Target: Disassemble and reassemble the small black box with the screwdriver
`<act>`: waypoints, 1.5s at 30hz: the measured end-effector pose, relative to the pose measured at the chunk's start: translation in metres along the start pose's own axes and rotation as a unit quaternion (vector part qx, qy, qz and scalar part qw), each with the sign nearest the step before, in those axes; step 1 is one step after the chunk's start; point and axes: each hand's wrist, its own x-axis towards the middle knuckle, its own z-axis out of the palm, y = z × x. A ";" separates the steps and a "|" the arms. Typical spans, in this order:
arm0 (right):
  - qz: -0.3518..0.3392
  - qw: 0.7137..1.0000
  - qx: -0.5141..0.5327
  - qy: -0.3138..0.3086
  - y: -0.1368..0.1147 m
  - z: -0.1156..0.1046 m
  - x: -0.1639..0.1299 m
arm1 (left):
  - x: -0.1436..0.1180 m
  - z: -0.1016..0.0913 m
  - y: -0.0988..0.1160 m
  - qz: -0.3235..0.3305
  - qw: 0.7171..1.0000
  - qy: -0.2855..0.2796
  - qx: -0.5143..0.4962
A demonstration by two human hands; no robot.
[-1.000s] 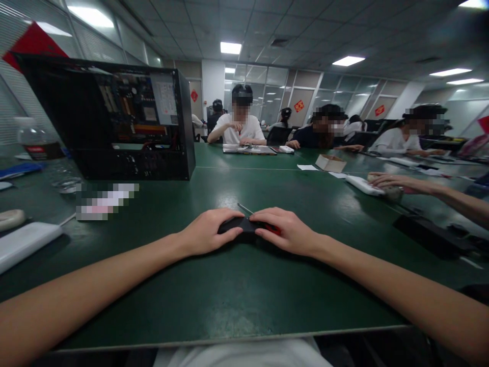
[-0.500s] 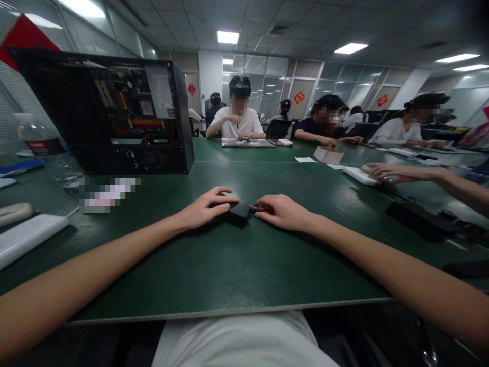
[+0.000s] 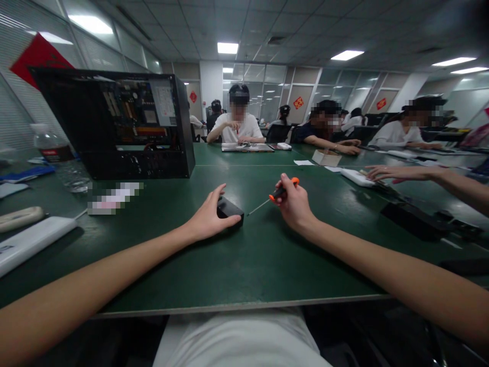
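Green matting covers the table (image 3: pixel 244 265), and near its middle a small black box (image 3: pixel 228 208) is held down by the left hand (image 3: pixel 208 219), whose fingers are curled over its near side with the thumb stretched out along the top. At about three o'clock from the box, a screwdriver (image 3: pixel 280 191) with an orange and black handle is gripped in the closed right hand (image 3: pixel 294 206); its thin metal shaft slopes down toward nine o'clock, and the tip is seen just beside the box, though contact cannot be told. At ten o'clock from the hands, an open black computer case (image 3: pixel 126 127) stands on the table with its circuit boards exposed. A clear water bottle (image 3: pixel 61 158) is placed at nine o'clock of the case. At two o'clock, another person's hand (image 3: pixel 397 174) rests near a flat white device (image 3: pixel 357 177). At twelve o'clock, far across the table, seated people are seen at work.
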 end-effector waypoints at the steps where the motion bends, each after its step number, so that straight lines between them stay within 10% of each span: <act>1: 0.024 1.000 0.013 0.011 0.000 0.000 0.001 | 0.000 -0.002 -0.001 -0.005 1.000 -0.012 -0.006; 11: 0.130 0.989 0.056 -0.046 0.011 -0.001 -0.014 | -0.015 -0.014 -0.004 0.084 0.985 -0.121 -0.092; 20: 0.218 0.969 0.114 0.005 0.003 0.016 -0.031 | -0.027 -0.014 0.016 0.018 0.997 -0.074 -0.012; 37: -0.072 0.990 -0.082 -0.090 -0.022 0.001 -0.019 | -0.021 -0.011 0.019 0.008 0.997 -0.066 -0.036; 45: -0.330 0.883 -0.251 -0.221 -0.052 0.003 -0.036 | -0.025 -0.002 0.028 0.014 0.997 -0.071 -0.039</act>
